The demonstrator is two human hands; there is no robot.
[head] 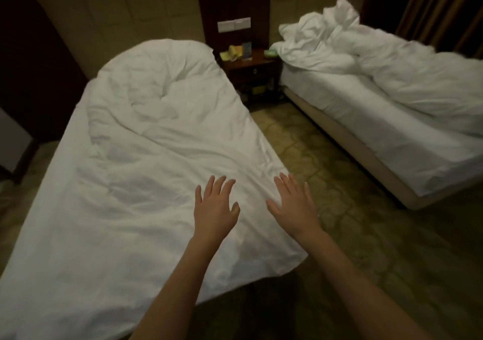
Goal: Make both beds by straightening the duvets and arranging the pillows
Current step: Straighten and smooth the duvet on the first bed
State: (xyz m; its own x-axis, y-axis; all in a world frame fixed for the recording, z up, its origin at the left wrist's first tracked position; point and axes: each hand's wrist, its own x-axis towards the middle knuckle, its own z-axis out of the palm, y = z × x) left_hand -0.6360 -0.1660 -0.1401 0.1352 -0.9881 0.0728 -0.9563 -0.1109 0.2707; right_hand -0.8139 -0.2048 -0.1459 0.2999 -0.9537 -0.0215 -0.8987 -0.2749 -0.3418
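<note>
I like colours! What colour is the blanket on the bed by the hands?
The duvet is plain white, no pattern, seen in the head view.

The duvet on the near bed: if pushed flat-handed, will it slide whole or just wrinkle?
Probably wrinkle: the duvet already shows soft creases and a bunched fold near the head. It looks floppy and light. Both open hands, left hand and right hand, would likely smooth it locally.

Near bed [78, 235] fills my 9 to 12 o'clock, duvet [156, 135] spread on it. My left grip [215, 206] over duvet's near right corner, right grip [294, 205] just beside, at bed edge. Nightstand [251, 65] at 12, between beds, small items on top. Second bed [366, 130] at 2 o'clock, bedding heap [366, 52] on it. Floor [326, 182] between beds.
</note>
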